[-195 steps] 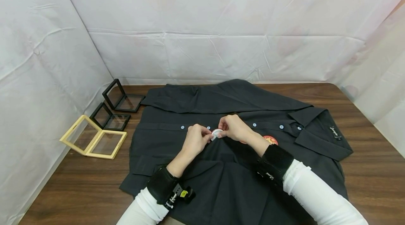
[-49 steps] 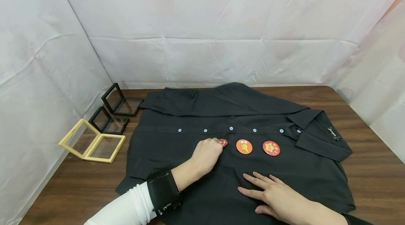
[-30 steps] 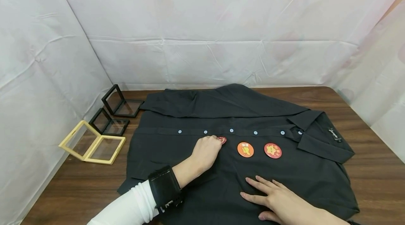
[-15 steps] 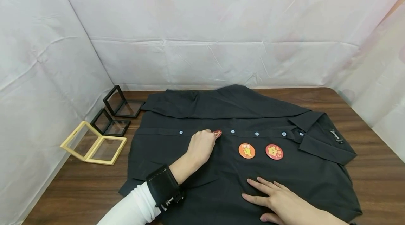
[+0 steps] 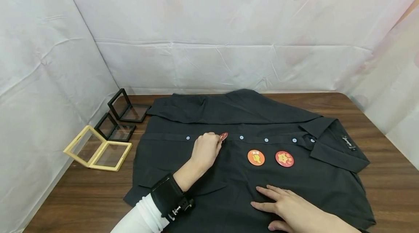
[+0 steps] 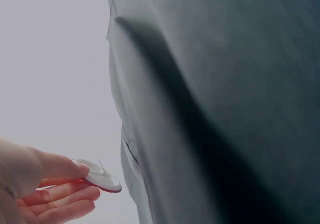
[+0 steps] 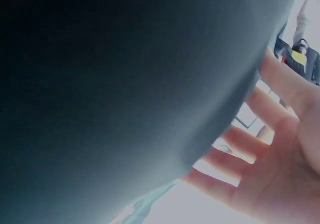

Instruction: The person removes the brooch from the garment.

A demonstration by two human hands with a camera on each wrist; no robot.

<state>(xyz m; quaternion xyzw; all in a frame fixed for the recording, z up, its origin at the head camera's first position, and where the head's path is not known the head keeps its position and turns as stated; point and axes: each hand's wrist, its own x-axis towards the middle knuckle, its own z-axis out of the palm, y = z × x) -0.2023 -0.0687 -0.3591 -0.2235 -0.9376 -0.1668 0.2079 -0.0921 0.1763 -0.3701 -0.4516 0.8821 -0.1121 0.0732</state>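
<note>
One red badge pinched by left hand above shirt, likely keeping pin clear; right hand spread on shirt, probably steadying it.

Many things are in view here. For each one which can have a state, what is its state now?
Black shirt: laid out, creased
Left hand: pinching red badge
Red badge: tilted, pin sticking up from its back
Orange badge: face up
Red star badge: face up
Right hand: spread, touching shirt
Yellow frame: open
Front black frame: open
Rear black frame: open
</note>
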